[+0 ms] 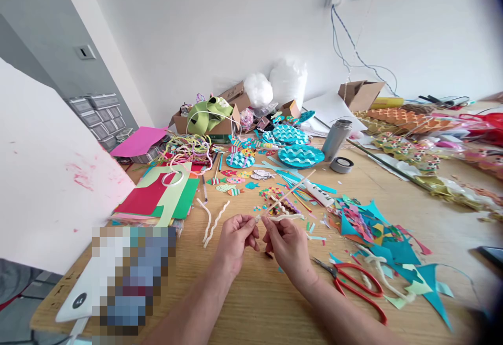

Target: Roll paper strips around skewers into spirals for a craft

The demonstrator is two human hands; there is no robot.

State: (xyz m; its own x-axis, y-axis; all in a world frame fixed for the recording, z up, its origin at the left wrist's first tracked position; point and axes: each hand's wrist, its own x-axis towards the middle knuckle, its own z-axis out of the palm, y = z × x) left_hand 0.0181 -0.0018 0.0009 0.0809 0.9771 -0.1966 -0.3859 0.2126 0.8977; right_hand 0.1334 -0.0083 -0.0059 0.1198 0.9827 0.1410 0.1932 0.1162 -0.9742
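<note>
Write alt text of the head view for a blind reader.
A person's left hand and right hand are close together over a cluttered wooden table, at one end of a thin beige stick and a fuzzy white strand. Red-handled metal scissors and turquoise paper scraps lie to the right.

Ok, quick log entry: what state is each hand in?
Left hand: closed, pinching; what it holds can't be told.
Right hand: closed, apparently holding white cord beside a thin stick.

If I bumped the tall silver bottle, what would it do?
The silver bottle would probably tip if pushed near the top, because it's tall and narrow. Once down, it might roll, since its sides look round. What looks like its lid sits beside it, so anything inside could spill.
</note>
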